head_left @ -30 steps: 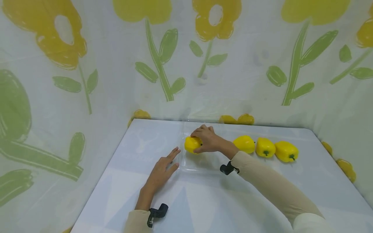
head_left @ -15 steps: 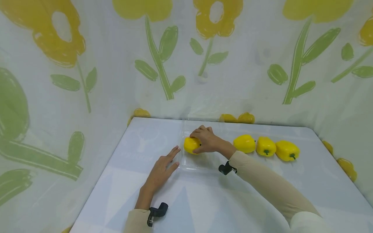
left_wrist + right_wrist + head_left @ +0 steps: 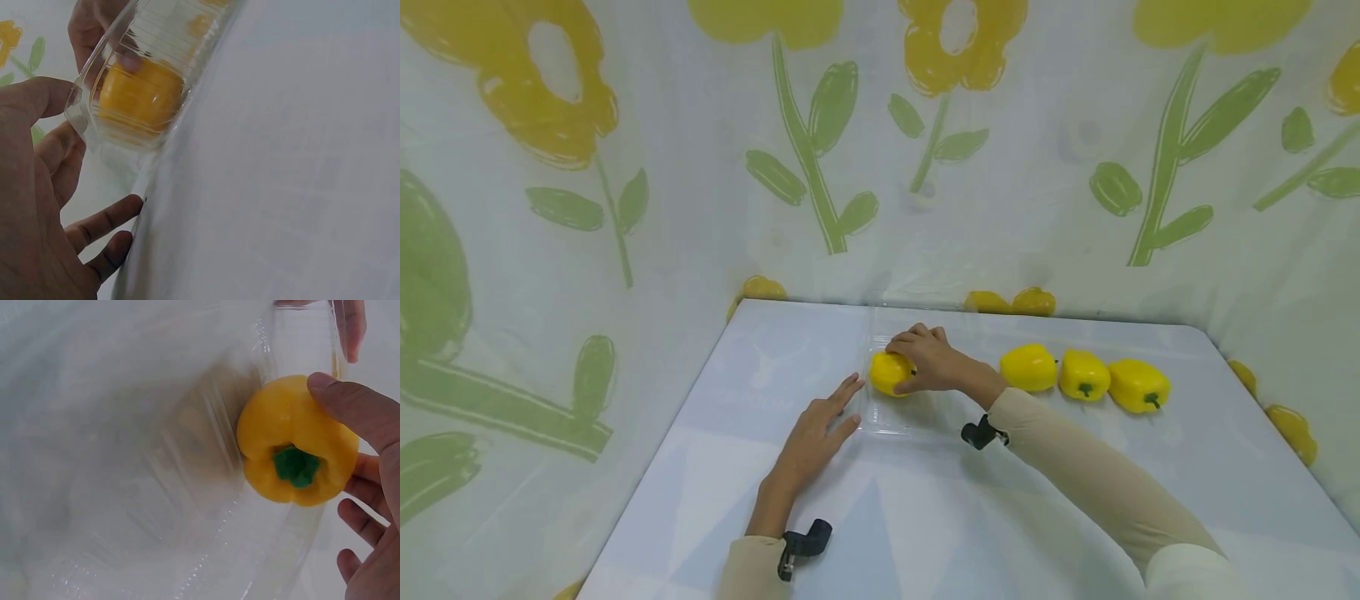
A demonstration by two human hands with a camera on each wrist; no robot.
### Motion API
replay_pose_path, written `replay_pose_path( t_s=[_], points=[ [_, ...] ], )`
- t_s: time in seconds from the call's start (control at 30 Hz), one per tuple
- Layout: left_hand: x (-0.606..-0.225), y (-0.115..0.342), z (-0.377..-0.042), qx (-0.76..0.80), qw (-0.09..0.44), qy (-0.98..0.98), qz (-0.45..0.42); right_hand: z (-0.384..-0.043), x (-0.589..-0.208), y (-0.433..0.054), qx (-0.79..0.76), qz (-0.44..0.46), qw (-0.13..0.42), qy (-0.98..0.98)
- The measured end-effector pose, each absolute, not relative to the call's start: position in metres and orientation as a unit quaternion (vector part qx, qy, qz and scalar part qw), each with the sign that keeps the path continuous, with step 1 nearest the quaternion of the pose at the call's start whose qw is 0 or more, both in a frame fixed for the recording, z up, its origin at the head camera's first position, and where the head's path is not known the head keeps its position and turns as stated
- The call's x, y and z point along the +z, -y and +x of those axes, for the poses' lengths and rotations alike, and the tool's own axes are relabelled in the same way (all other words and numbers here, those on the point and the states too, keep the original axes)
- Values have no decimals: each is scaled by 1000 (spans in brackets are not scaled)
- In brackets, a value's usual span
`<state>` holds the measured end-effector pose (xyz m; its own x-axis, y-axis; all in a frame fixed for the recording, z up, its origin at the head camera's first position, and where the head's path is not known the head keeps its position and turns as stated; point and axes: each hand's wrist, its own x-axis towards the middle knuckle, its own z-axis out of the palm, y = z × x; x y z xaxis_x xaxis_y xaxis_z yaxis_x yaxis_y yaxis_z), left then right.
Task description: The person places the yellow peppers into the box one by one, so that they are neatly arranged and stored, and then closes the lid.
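Where a clear, ridged plastic box sits near the far edge of the white worktop, left of that edge's middle, the right hand grips a glossy yellow bell pepper with a short green stem. This pepper is inside the box, toward its left wall, its stem turned to the palm; the right wrist view shows the thumb on its side and fingers around it. Because the plastic is so transparent, I cannot tell for certain whether the pepper bears on the box floor. With its fingers extended and apart, the left hand lies at the box's left edge, its thumb touching the rim in the left wrist view.

Right of the box, toward the worktop's far right corner, three more yellow bell peppers lie in a row, the two rightmost touching. Both arms wear beige sleeves and black wrist cameras. A white backdrop printed with yellow flowers hangs behind the far edge.
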<state>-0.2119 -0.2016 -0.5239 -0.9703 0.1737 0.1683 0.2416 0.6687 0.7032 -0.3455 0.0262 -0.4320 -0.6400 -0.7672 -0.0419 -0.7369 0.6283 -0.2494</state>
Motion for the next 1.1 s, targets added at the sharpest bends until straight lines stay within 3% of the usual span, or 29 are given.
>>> replay_pose_path(
  t_s=[0.53, 1.1],
  points=[
    [-520, 195, -212, -389, 39, 913, -118, -330, -409, -59, -130, -397, 53, -907],
    [-524, 197, -211, -394, 60, 908, -131, -311, -400, -130, -156, -354, -24, -922]
  ],
)
